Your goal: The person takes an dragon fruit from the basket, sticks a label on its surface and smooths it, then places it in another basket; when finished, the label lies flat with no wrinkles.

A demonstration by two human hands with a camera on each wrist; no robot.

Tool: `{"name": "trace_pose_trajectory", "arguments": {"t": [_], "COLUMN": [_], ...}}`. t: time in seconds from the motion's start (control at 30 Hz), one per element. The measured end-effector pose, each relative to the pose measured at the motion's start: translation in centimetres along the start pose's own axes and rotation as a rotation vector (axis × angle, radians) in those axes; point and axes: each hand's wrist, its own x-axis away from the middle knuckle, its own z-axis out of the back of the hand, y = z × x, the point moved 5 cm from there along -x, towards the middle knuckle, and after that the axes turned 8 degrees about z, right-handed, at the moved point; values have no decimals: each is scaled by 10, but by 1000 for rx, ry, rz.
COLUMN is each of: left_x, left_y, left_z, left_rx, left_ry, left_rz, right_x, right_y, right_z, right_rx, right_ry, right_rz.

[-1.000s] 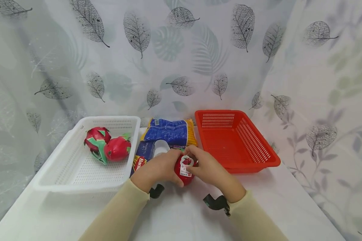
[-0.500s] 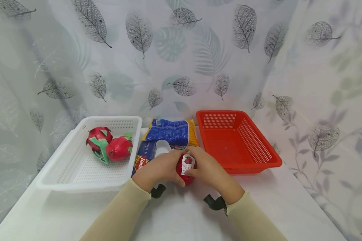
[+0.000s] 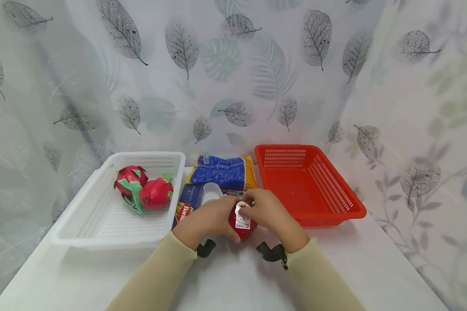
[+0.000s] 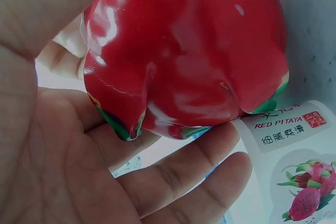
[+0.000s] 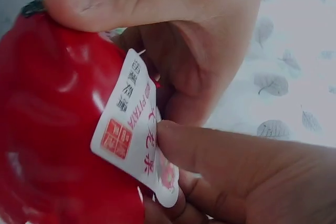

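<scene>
Red dragon fruit, about midway between the table's side edges, has the left hand half curled round its left, the right hand pinching its label, long axis toward the person.

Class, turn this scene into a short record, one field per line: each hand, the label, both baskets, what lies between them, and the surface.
Left hand: grips a red dragon fruit
Right hand: pinches the label at its picture end
Label print: PITAYA, with Chinese characters; how much is stuck down cannot be told
White basket: on the left, holding two dragon fruits
Red basket: on the right, with slotted walls
Between baskets: blue-and-yellow packet; nearer the person, a partly hidden spaghetti box
Surface: white table
</scene>
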Motion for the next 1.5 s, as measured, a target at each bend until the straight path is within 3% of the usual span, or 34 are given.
{"name": "trace_pose_trajectory", "arguments": {"t": [0.23, 0.97, 1.33, 1.5], "left_x": [0, 0, -1, -1], "left_y": [-1, -2, -2, -2], "left_z": [-3, -1, -1, 0], "left_rx": [0, -3, -9, 6], "left_ry": [1, 11, 12, 7], "left_rz": [8, 5, -6, -7], "right_x": [-6, -14, -14, -7], "right_y": [-1, -3, -6, -8], "right_z": [-4, -10, -11, -5], "right_rx": [26, 86, 176, 162], "right_ry": [17, 37, 2, -42], "right_rz": [-61, -43, -56, -8]}}
